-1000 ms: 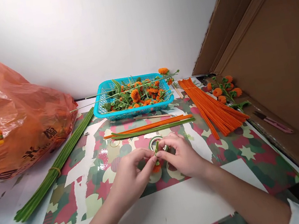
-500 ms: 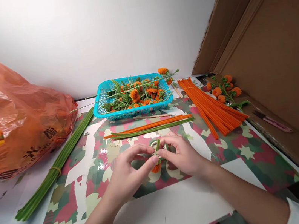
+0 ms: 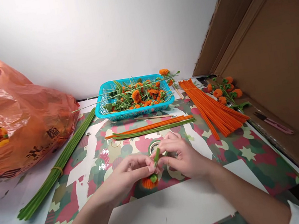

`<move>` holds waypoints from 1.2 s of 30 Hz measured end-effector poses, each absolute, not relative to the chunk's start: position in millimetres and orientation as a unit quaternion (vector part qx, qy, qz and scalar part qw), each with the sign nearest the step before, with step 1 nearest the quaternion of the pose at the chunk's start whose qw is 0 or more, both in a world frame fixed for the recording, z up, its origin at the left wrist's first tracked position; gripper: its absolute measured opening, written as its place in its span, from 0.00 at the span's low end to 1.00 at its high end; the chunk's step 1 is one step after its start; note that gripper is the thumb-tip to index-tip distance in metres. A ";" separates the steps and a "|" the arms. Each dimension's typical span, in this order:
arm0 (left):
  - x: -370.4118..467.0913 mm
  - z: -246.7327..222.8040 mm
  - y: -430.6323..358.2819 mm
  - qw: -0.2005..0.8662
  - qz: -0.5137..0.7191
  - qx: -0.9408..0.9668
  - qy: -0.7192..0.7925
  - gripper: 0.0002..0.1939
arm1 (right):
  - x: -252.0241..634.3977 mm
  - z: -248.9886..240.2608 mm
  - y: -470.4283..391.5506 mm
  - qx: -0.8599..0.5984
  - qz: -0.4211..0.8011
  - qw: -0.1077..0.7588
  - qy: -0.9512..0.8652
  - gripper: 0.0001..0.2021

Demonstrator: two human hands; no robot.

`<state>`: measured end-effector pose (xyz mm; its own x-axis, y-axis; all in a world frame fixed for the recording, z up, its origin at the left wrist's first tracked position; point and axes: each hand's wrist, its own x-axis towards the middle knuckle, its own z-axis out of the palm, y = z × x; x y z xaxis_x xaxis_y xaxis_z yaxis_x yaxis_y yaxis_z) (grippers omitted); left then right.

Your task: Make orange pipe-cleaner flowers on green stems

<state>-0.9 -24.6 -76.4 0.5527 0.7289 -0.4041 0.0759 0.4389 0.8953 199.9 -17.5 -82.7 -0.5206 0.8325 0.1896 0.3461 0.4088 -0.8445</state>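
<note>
A small orange pipe-cleaner flower (image 3: 148, 183) hangs head down between my hands, its short green stem pointing up and away. My left hand (image 3: 131, 171) is closed, with thumb and forefinger pinching the stem just above the bloom. From the other side, my right hand (image 3: 178, 155) closes its thumb and fingertips on the same stem; whether it also holds a strip of tape I cannot tell. Right behind the fingers lies a roll of green tape (image 3: 150, 148), partly covered by my right hand.
Orange and green pipe cleaners (image 3: 152, 128) lie across the table. Behind them stands a blue basket (image 3: 135, 112) of flowers and leaves. At right are a fanned orange bundle (image 3: 214, 110) and pink-handled scissors (image 3: 278, 125); at left, a green bundle (image 3: 58, 165) and orange plastic bag (image 3: 22, 122).
Both hands have come slightly closer to me with the flower, whose bloom has swung down and left. More of the tape roll shows behind the fingers.
</note>
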 end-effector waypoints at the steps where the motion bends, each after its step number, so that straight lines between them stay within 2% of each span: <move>1: -2.0 -76.9 -24.2 0.764 0.217 0.458 0.400 0.10 | 200.1 -82.3 -17.5 -0.371 0.387 0.315 -0.783 0.06; 6: -2.0 -79.1 -24.3 0.795 0.217 0.422 0.377 0.09 | 199.5 -82.8 -17.7 -0.392 0.402 0.322 -0.762 0.04; 12: 1.2 -75.6 -25.2 0.805 0.218 0.417 0.360 0.08 | 196.1 -86.2 -17.5 -0.392 0.516 0.339 -0.682 0.03; 16: 3.3 -74.8 -25.4 0.795 0.217 0.415 0.385 0.10 | 191.7 -86.6 -18.9 -0.395 0.562 0.353 -0.635 0.06; 20: 7.5 -75.7 -25.9 0.724 0.261 0.458 0.445 0.12 | 188.4 -86.4 -21.5 -0.430 0.512 0.373 -0.643 0.08; 25: 14.9 -77.4 -30.1 0.518 0.294 0.610 0.523 0.09 | 185.9 -89.0 -23.8 -0.488 0.440 0.400 -0.639 0.07; 28: 15.7 -77.2 -32.1 0.459 0.303 0.655 0.517 0.09 | 185.7 -89.8 -23.0 -0.495 0.411 0.402 -0.652 0.06; 31: 12.0 -73.7 -31.2 0.499 0.282 0.652 0.497 0.11 | 187.2 -89.3 -21.3 -0.480 0.393 0.390 -0.681 0.05; 36: 1.0 -71.6 -27.4 0.654 0.217 0.566 0.452 0.12 | 190.2 -88.3 -21.1 -0.424 0.404 0.349 -0.732 0.08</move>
<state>1.0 -27.4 -71.6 0.4969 0.7957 -0.3463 0.2294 0.2644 0.9367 190.2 -21.1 -88.3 -0.3967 0.9024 0.1683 0.3383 0.3141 -0.8870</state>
